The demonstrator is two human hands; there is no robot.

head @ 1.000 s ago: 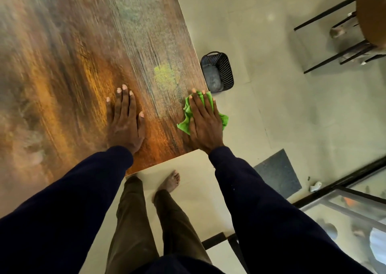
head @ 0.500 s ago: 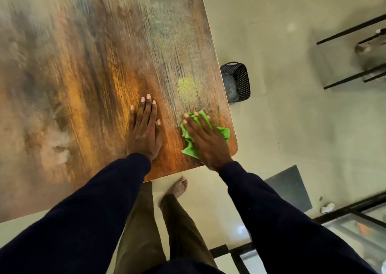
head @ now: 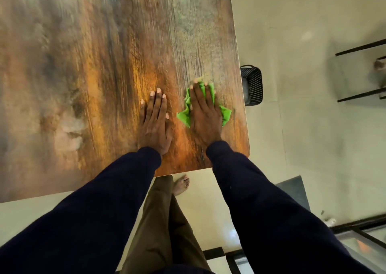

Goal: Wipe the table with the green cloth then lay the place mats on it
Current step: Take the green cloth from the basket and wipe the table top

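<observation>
A bright green cloth [head: 184,116], soft and crumpled into uneven folds, lies near the near right corner of the counter [head: 83,65], flattened under the right grip [head: 205,117], a bare hand with straight fingers pressing down, pinching nothing. The left grip [head: 155,123], also a bare hand, rests flat just beside it, fingers straight and close together. The counter is a smooth slab with streaked orange-brown wood grain and a rounded corner. A black ribbed basket [head: 253,83] stands on the pale floor [head: 302,138] alongside.

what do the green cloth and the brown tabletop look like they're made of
Green cloth: soft fabric, possibly microfibre; it bunches and creases under the right hand. Brown tabletop: wood-grain surface with streaked grain lines, semi-gloss sheen; real wood or printed laminate cannot be told.
</observation>
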